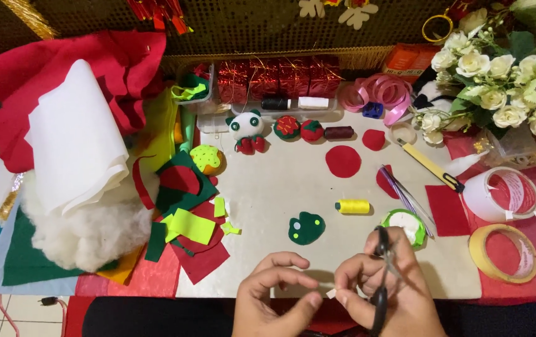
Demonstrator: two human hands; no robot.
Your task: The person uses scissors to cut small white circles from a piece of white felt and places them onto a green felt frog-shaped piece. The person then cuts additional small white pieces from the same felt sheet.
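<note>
My right hand (385,290) holds black scissors (381,274) with the fingers through the handles, at the near edge of the pale work board (293,193). My left hand (274,293) pinches a tiny white scrap (331,293) between thumb and forefinger, right against the right hand's fingertips. Just beyond the hands lie a dark green felt shape with light dots (306,228), a yellow thread spool (352,206) and a green-rimmed round piece (405,222).
Red felt circles (343,161), a yellow utility knife (430,166) and two tape rolls (504,249) lie to the right. Felt scraps (190,231), white stuffing (87,231) and folded fabric pile up at left. Small felt toys (246,131), thread spools and white artificial flowers (499,75) sit at the back.
</note>
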